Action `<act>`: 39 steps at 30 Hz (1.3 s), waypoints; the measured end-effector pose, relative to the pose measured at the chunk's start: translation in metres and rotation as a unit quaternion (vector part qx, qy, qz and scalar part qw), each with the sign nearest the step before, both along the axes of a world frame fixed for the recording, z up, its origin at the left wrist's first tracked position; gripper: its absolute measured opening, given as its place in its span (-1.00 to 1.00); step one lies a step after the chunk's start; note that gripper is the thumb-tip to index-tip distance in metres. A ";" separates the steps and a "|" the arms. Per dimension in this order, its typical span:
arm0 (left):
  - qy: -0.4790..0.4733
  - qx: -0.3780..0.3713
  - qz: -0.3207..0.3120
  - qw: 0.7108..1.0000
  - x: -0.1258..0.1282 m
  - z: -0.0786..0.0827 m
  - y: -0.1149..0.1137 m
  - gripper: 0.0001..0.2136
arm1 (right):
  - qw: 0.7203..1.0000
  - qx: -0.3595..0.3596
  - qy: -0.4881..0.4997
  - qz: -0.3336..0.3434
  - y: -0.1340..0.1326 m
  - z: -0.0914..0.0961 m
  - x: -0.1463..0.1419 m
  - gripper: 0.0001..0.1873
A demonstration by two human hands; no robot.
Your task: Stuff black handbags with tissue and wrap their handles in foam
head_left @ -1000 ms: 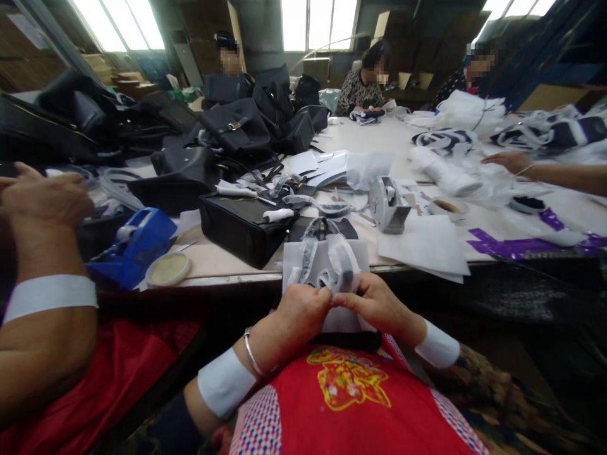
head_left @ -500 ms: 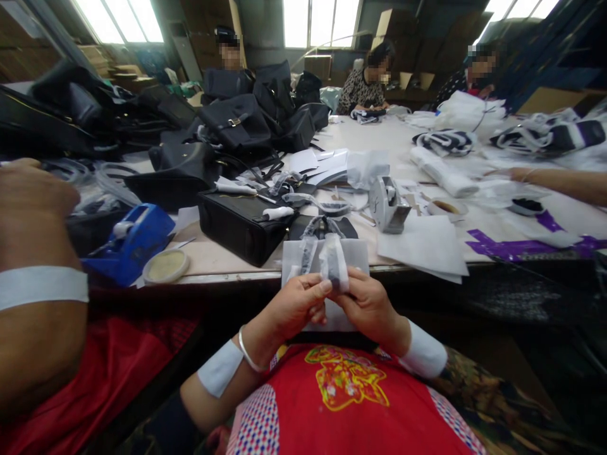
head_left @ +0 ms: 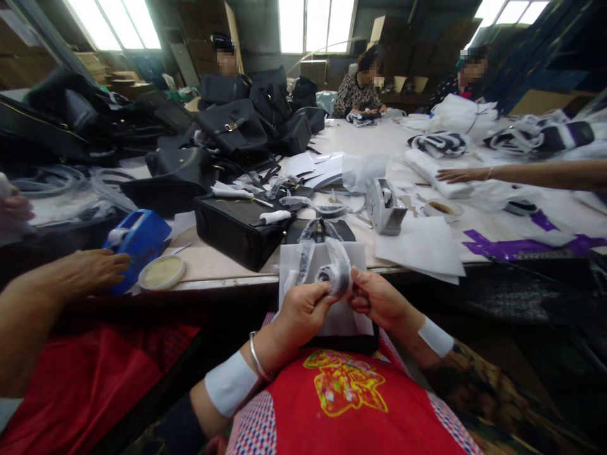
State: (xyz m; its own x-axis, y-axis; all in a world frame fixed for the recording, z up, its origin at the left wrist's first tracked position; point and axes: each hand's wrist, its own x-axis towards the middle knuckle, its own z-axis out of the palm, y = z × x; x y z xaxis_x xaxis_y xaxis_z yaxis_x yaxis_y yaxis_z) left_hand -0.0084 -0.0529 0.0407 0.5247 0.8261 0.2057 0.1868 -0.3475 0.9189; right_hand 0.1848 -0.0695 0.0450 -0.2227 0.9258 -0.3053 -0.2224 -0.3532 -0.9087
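My left hand (head_left: 303,308) and my right hand (head_left: 379,300) are both closed on a bag handle wrapped in white tissue (head_left: 336,270), pinching it from either side just below the table edge. The handle belongs to a black bag standing on my lap, its front covered by a white sheet (head_left: 322,256). A second wrapped handle (head_left: 303,260) curves up to the left of the one I hold.
A co-worker's hand (head_left: 90,270) at the left rests by a blue tape dispenser (head_left: 138,240) and a round lid (head_left: 162,272). A black box bag (head_left: 237,227), a grey tape dispenser (head_left: 386,205), white sheets (head_left: 420,246) and purple strips (head_left: 502,245) lie on the table. Another person's arm (head_left: 512,174) reaches in from the right.
My hands have turned the wrapped handle so its rolled end faces me. The co-worker's arm at the left has dropped to the blue dispenser. The arm at the right has stretched further over the table.
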 end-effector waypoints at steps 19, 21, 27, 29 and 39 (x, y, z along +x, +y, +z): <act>-0.124 -0.462 0.043 0.877 0.031 0.027 0.016 -0.71 | 0.853 0.335 -0.400 -0.024 0.015 -0.009 -0.010 -0.68; -0.112 -0.431 0.092 0.891 0.039 0.024 0.014 -0.73 | 0.796 0.355 -0.490 0.007 0.014 -0.011 -0.013 -0.70; -0.109 -0.401 0.122 0.901 0.048 0.012 0.008 -0.73 | 0.687 0.285 -0.656 0.129 0.007 0.003 -0.018 -0.82; -0.116 -0.386 0.124 0.907 0.048 0.009 0.008 -0.74 | 0.657 0.281 -0.686 0.139 0.006 0.010 -0.017 -0.79; -0.103 -0.404 0.155 0.896 0.044 0.013 0.013 -0.71 | 0.732 0.401 -0.544 0.089 0.022 0.018 0.032 -0.84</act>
State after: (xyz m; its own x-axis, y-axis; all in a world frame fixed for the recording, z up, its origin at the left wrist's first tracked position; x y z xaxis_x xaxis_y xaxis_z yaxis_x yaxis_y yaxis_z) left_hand 0.0356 -0.0398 0.0532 0.2642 0.8484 -0.4587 -0.0434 0.4856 0.8731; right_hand 0.2165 -0.0479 0.0635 -0.3901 0.8906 0.2338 0.7714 0.4548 -0.4452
